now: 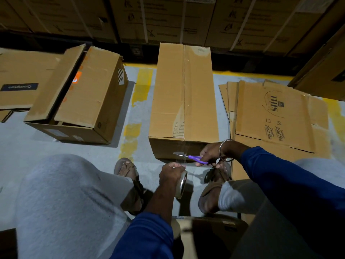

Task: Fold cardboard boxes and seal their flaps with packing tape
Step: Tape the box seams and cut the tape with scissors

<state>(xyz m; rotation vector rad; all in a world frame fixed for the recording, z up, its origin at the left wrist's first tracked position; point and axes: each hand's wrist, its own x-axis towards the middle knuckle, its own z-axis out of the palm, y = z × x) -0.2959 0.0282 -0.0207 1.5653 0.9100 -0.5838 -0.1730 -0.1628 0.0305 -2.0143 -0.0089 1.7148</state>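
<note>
Sleeves [291, 176]: blue, long.
Trousers [61, 199]: pale grey.
Sandals [130, 176]: brown, strapped.
Right wrist: metal bangle [225, 149].

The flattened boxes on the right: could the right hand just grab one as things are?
Probably not straight away. The flattened boxes lie beside the right hand with nothing between, but that hand grips purple scissors at the tape strip, and the left hand holds the tape roll.

Dim overall; light from above, brightest on central box [183, 90] top and pale floor [141, 113]. Stacked cartons [168, 17] at top in deep shadow, soft. Corners vignetted, dark. Wide-angle bending at edges. Knees [61, 193], sleeves [291, 180] blurred. Faint glare on tape [182, 182].
</note>
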